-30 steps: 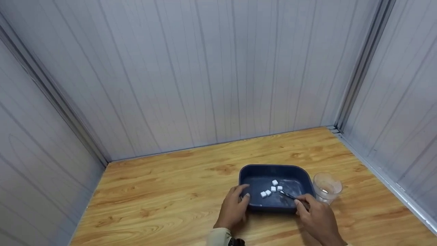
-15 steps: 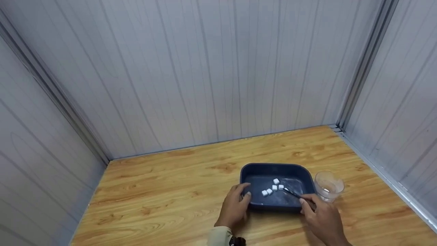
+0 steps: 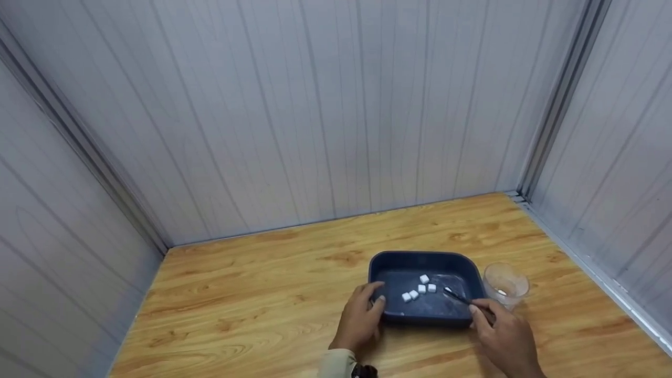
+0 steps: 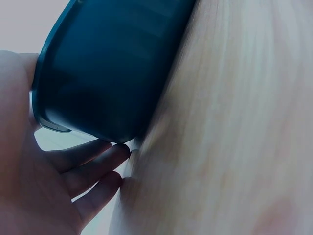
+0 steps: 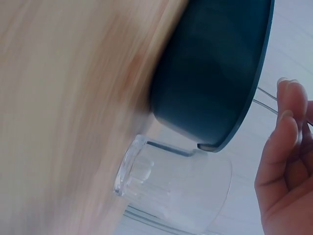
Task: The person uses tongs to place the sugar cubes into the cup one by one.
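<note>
In the head view a dark blue rectangular container (image 3: 401,310) sits on the wooden table, with several small white cubes (image 3: 421,289) lying on its floor. My left hand (image 3: 359,317) grips its left side, thumb and index finger over the rim; in the left wrist view the other fingers (image 4: 93,171) reach below its outer wall. My right hand (image 3: 506,336), over the front right corner, pinches a slim dark tool (image 3: 458,297) with a shiny tip. That tip points into the container, right of the cubes and apart from them; my fingers hide the tool's rear end.
A clear glass (image 3: 506,283) stands close against the container's right side, also seen beside it in the right wrist view. Pale panelled walls (image 3: 336,105) border the table (image 3: 236,299) at the back and both sides. Bare wood extends left of the container.
My right hand has drawn the slim tool to the right, so its tip has moved away from the cubes. The cubes, container and left hand stay as they were.
</note>
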Motion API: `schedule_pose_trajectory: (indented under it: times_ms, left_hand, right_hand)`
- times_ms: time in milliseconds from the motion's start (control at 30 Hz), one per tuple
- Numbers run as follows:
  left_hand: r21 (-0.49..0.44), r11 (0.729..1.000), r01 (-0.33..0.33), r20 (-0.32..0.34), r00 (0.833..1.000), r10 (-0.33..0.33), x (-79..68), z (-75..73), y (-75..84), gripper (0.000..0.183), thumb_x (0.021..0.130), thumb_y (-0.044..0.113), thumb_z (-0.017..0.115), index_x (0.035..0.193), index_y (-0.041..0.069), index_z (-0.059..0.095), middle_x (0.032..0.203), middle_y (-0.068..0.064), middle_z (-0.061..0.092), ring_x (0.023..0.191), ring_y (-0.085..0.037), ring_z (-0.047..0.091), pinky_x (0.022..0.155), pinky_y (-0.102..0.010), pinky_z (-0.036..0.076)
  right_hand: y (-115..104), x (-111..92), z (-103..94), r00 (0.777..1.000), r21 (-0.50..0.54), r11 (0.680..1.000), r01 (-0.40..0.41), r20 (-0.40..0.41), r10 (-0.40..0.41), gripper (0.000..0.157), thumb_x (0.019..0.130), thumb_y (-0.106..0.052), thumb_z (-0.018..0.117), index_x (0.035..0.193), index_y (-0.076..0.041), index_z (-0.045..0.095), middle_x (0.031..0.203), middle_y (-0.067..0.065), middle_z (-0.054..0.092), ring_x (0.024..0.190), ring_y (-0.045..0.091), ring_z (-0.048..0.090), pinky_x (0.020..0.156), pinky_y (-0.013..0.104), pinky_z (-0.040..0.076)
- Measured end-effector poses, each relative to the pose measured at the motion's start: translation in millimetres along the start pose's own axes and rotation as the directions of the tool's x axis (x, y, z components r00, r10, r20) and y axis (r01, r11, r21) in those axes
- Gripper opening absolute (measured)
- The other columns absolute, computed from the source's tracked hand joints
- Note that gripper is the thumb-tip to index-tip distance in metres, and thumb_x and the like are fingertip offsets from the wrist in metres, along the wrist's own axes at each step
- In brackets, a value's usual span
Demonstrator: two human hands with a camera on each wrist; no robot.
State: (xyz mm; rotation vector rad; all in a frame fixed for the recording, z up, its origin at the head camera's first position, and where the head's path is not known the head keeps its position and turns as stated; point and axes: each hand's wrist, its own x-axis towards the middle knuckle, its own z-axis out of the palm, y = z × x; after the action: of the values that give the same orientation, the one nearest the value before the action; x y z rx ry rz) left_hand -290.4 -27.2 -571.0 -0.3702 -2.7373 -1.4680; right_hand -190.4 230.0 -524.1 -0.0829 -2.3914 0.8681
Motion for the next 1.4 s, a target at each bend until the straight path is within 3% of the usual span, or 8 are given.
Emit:
schedule_pose_trajectory:
  times_ms: [200, 500, 833, 933, 1167, 1400]
  left_hand:
    - [0.013, 1.000, -0.025, -0.001, 1.000, 0.025, -0.2, -0.9, 0.8, 0.035, 0.094, 0.035, 0.050, 0.128, 0.032, 0.054, 0.125, 0.010, 0.048, 0.076, -0.005, 0.049, 0.076, -0.032, 0.041]
    - [0.010, 1.000, -0.013, -0.010, 1.000, 0.013, -0.5, -1.3, -1.8, 0.034, 0.093, 0.032, 0.052, 0.127, 0.029, 0.056, 0.122, 0.008, 0.048, 0.073, -0.005, 0.050, 0.071, -0.029, 0.041]
    - [0.004, 1.000, -0.022, -0.013, 1.000, 0.022, -0.9, 0.6, -1.1, 0.033, 0.093, 0.033, 0.053, 0.126, 0.031, 0.056, 0.126, 0.010, 0.048, 0.089, -0.006, 0.050, 0.085, -0.036, 0.041]
    - [0.005, 1.000, -0.026, -0.010, 1.000, 0.026, -0.7, -0.6, 0.2, 0.034, 0.093, 0.033, 0.052, 0.127, 0.031, 0.056, 0.125, 0.011, 0.048, 0.083, -0.005, 0.050, 0.082, -0.034, 0.041]
    - [-0.003, 1.000, -0.013, 0.009, 1.000, 0.013, -0.5, -1.3, 1.1, 0.035, 0.094, 0.032, 0.051, 0.128, 0.029, 0.055, 0.125, 0.008, 0.047, 0.051, -0.008, 0.052, 0.080, -0.031, 0.041]
    - [0.012, 1.000, -0.015, -0.008, 1.000, 0.015, -0.4, -1.6, 0.5, 0.034, 0.093, 0.032, 0.052, 0.126, 0.029, 0.056, 0.125, 0.009, 0.048, 0.077, -0.005, 0.051, 0.082, -0.033, 0.040]
  right_hand:
    - [-0.2, 2.0, -6.3, 1.000, -0.007, 1.000, 0.007, -0.017, -0.007, 0.008, 0.082, -0.012, 0.068, 0.090, -0.012, 0.069, 0.060, -0.016, 0.057, 0.054, 0.001, 0.052, 0.055, 0.027, 0.041]
    - [1.1, 4.3, -11.5, 1.000, -0.023, 1.000, -0.007, -0.029, 0.007, 0.007, 0.083, -0.014, 0.068, 0.090, -0.013, 0.069, 0.061, -0.014, 0.059, 0.058, 0.003, 0.053, 0.057, 0.030, 0.042]
    - [0.1, 6.8, -21.0, 0.997, -0.023, 1.000, 0.005, -0.076, -0.007, 0.008, 0.082, -0.014, 0.069, 0.089, -0.012, 0.070, 0.061, -0.016, 0.058, 0.056, 0.002, 0.053, 0.055, 0.016, 0.037]
    - [-0.4, 8.2, -23.9, 0.996, -0.026, 1.000, -0.002, -0.087, 0.000, 0.009, 0.082, -0.016, 0.068, 0.090, -0.010, 0.069, 0.061, -0.014, 0.059, 0.055, 0.002, 0.054, 0.053, 0.014, 0.036]
    - [2.0, 10.0, -30.4, 0.996, 0.006, 0.998, -0.055, -0.072, 0.055, 0.010, 0.084, -0.014, 0.066, 0.092, -0.008, 0.068, 0.062, -0.009, 0.063, 0.054, 0.003, 0.058, 0.049, 0.014, 0.039]
    - [6.6, 14.5, -39.8, 0.988, -0.023, 0.998, -0.064, -0.143, 0.060, 0.010, 0.083, -0.010, 0.066, 0.092, -0.007, 0.069, 0.071, 0.001, 0.067, 0.057, 0.004, 0.055, 0.051, 0.010, 0.038]
